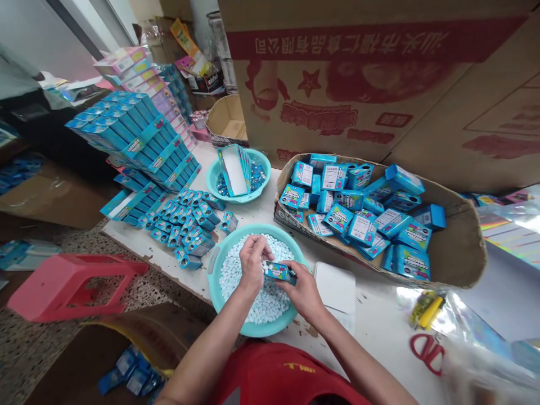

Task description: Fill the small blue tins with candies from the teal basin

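My right hand (302, 288) grips a small blue candy box (278, 272) over a teal basin (215, 264) full of pale blue and white candies (270, 304). My left hand (252, 260) is curled at the box's open end, its fingertips pinched around a few candies. Both hands hover over the basin's middle.
A cardboard tray (459, 247) of blue boxes sits at the right. A smaller teal bowl (213, 177) holds flat boxes behind. Filled small boxes (185, 225) lie at the left before stacked blue cartons (135, 135). A white lid (335, 287), red scissors (427, 351) and a pink stool (70, 284) are nearby.
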Demonstrator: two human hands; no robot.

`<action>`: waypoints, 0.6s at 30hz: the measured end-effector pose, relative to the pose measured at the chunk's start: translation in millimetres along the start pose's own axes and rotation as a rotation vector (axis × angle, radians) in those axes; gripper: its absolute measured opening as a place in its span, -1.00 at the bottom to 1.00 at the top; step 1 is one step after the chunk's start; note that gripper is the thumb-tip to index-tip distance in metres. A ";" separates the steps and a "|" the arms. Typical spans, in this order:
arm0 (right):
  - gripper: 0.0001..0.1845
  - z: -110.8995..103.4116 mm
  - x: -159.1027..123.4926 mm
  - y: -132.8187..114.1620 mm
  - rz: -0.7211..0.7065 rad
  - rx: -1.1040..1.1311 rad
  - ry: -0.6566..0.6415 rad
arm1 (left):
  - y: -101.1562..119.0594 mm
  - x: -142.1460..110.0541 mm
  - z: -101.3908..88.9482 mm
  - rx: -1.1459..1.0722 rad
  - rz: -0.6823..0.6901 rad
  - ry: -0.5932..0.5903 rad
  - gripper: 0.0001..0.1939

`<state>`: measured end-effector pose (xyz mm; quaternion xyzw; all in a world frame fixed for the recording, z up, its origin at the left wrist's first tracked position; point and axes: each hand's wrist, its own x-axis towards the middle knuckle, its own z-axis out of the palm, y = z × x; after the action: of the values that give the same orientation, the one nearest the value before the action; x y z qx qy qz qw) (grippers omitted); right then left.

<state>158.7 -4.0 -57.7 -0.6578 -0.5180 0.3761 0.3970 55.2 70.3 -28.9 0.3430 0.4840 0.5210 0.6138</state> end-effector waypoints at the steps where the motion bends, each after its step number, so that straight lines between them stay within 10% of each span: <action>1: -0.67 0.2 0.1 1.7 0.012 0.009 0.002 | 0.9 -0.2 1.0 0.001 -0.013 -0.024 -0.73; 7: -0.67 -14.1 -5.7 11.7 0.078 0.104 0.030 | -5.3 23.7 -22.3 0.107 0.005 -0.041 -0.72; 13: -0.66 -38.4 -17.7 4.2 0.062 0.163 0.086 | -64.1 51.5 -48.6 1.151 0.367 -0.300 -0.84; 18: -0.68 -49.3 -14.6 -9.7 -0.001 0.131 0.102 | -99.1 27.6 -27.7 1.442 0.463 -0.496 -0.70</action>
<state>197.0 -23.5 -27.9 -0.6485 -0.4714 0.3751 0.4653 58.9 72.9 -135.4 0.8534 0.4675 0.1022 0.2066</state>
